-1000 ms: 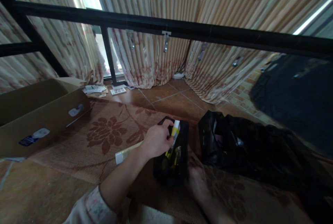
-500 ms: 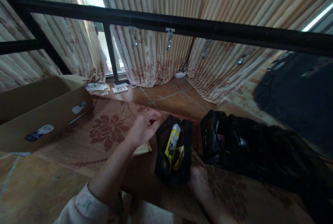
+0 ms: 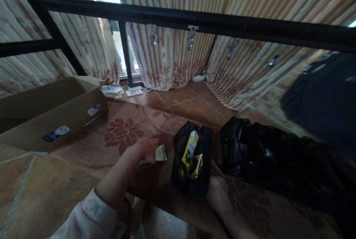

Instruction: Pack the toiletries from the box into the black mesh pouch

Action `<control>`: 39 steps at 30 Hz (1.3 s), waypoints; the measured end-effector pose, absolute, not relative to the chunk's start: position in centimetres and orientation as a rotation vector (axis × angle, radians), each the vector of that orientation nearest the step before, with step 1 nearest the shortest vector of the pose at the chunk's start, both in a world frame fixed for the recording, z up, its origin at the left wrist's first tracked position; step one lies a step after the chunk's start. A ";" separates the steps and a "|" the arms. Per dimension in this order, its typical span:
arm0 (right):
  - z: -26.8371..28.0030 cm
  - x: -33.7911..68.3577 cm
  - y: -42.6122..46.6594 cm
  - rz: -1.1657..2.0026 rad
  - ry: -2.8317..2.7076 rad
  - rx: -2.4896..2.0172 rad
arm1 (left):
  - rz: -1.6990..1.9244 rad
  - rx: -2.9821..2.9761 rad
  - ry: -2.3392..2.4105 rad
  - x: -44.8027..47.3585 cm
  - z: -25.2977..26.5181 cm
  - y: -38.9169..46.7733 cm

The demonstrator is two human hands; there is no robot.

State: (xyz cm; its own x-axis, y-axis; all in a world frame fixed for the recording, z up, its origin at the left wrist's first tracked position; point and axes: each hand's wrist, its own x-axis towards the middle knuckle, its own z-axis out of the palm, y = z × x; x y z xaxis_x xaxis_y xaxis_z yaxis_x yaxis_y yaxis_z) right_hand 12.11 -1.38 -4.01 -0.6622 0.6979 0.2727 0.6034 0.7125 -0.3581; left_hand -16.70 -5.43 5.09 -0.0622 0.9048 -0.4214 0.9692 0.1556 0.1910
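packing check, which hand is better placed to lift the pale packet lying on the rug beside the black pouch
Left, probably. The left hand already rests on the pale packet on the rug. The right hand sits at the near edge of the black pouch, on the packet's far side.

— What is the small black pouch (image 3: 191,179) made of?

— Soft cloth, matt. The tube (image 3: 190,148) inside looks like smooth, slightly glossy plastic.

— And the flat thing under the left hand (image 3: 147,149)?

— A pale packet (image 3: 160,153), paper or thin card. The rug (image 3: 122,139) is rough woven fibre, the box (image 3: 52,116) matt cardboard, the floor tiles (image 3: 194,105) glazed, the rail (image 3: 194,22) dark metal.
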 end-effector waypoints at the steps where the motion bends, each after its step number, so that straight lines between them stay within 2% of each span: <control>1: -4.0 12.1 -1.4 0.326 -2.527 -1.006 | -0.204 1.771 2.010 -16.6 5.1 -5.3; 6: -3.8 12.1 -1.3 0.330 -2.499 -0.951 | -0.038 1.769 2.019 -16.7 5.5 -5.2; 15: -3.7 12.1 -1.3 0.309 -2.515 -0.932 | 0.927 1.629 2.006 -17.1 5.0 -3.1; 21: -3.6 11.9 -1.3 0.287 -2.528 -0.957 | 1.544 0.960 1.696 -16.1 5.7 -1.8; 25: -3.9 12.0 -1.1 0.236 -2.510 -0.925 | 1.658 0.579 1.356 -14.9 6.6 -1.5; 29: -4.0 12.0 -1.0 0.202 -2.529 -0.864 | 1.669 0.483 1.142 -14.2 6.7 -1.4; 39: -3.5 11.9 -0.8 0.245 -2.497 -0.834 | 1.709 0.532 1.056 -13.5 6.9 -1.6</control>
